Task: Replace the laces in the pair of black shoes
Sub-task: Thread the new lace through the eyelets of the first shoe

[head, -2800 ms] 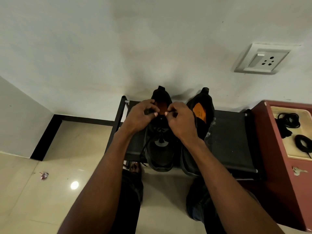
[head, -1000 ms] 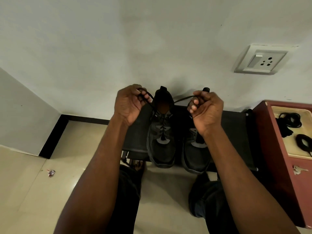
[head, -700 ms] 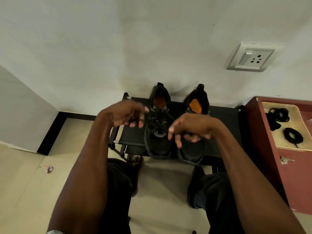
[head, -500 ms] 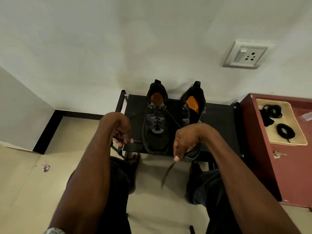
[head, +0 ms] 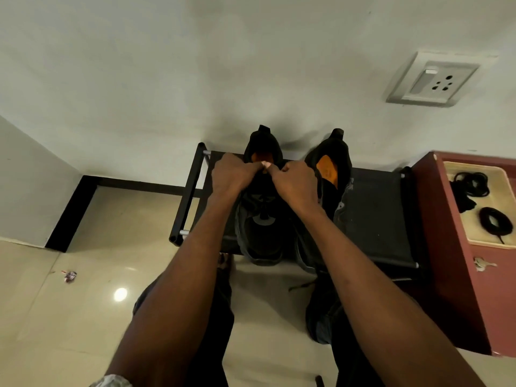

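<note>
On the black shoe rack (head: 371,219) against the wall, the two black shoes sit side by side, toes toward the person, orange insoles showing at their openings. Both hands have come back up to the top of the left shoe (head: 261,219): half a second ago they were low at the rack's front edge, the right one trailing a lace end toward the floor, and now the left hand (head: 230,174) and right hand (head: 297,182) meet, fingertips almost touching, just in front of the shoe's opening. Fingers of both hands are curled tight as if pinching the lace at the top eyelets, though the lace itself is too dark to make out between them. The right shoe (head: 329,174) stands untouched just beside the right hand, partly hidden by that wrist. A lace end (head: 301,286) lies on the floor below the rack's front. To the right, on the red cabinet (head: 452,247), a cream tray (head: 474,241) holds coiled black laces (head: 495,224), as before.
</note>
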Action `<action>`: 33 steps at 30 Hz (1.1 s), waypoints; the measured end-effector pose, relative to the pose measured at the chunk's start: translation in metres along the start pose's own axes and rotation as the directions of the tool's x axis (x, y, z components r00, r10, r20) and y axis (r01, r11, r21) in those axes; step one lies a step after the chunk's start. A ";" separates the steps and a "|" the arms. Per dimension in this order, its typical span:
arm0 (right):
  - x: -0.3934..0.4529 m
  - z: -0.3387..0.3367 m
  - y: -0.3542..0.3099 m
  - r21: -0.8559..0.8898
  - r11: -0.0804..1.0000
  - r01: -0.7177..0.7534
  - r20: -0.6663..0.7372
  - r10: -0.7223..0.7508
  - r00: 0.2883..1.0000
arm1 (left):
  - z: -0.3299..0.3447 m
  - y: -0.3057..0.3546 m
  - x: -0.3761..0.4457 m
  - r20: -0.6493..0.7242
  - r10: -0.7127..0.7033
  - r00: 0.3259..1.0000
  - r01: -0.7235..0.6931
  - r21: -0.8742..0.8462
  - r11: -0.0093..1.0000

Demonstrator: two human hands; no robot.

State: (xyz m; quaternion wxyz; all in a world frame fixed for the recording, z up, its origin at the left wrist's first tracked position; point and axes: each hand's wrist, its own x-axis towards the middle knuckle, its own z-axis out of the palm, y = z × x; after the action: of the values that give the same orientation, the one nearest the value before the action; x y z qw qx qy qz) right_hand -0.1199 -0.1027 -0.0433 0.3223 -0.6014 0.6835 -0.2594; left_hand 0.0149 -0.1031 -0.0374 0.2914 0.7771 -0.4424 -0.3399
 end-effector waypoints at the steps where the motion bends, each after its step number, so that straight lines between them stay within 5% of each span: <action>1: 0.004 0.003 -0.001 -0.028 1.000 -0.014 0.012 0.014 1.000 | 0.002 -0.003 0.004 0.009 -0.012 1.000 0.012 0.012 1.000; 8: 0.017 0.008 0.000 -0.055 0.996 -0.071 0.078 0.075 0.994 | 0.002 -0.007 0.013 0.066 0.038 0.997 -0.044 0.094 0.995; 13: 0.029 0.002 0.011 0.208 0.946 -0.248 0.100 0.231 0.968 | -0.005 -0.017 0.021 0.113 -0.079 0.990 0.102 -0.207 0.973; 18: 0.022 0.010 0.018 0.413 0.827 -0.382 0.130 0.361 0.923 | -0.006 -0.026 0.014 0.155 -0.222 0.963 0.271 -0.515 0.813; 22: 0.026 0.008 0.022 0.453 0.832 -0.320 0.142 0.287 0.947 | 0.008 -0.019 0.004 -0.117 0.106 0.987 -0.116 -0.075 0.990; 25: 0.028 0.004 0.023 0.464 0.840 -0.280 0.178 0.221 0.959 | 0.014 -0.008 0.000 -0.021 0.341 0.940 -0.342 -0.033 0.939; 29: 0.023 0.005 0.023 0.366 0.906 -0.213 0.149 0.169 0.974 | 0.017 -0.014 0.004 0.271 0.363 0.892 -0.414 0.166 0.895; 33: 0.019 0.001 0.019 0.273 0.947 -0.171 0.122 0.142 0.982 | 0.011 -0.009 -0.001 0.162 0.339 0.927 -0.336 -0.046 0.941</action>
State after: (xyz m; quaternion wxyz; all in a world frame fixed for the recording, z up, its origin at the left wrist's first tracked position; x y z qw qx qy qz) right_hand -0.1324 -0.1191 -0.0604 0.4584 -0.5054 0.6680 -0.2971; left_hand 0.0106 -0.0995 -0.0506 0.3142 0.6555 -0.5892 -0.3527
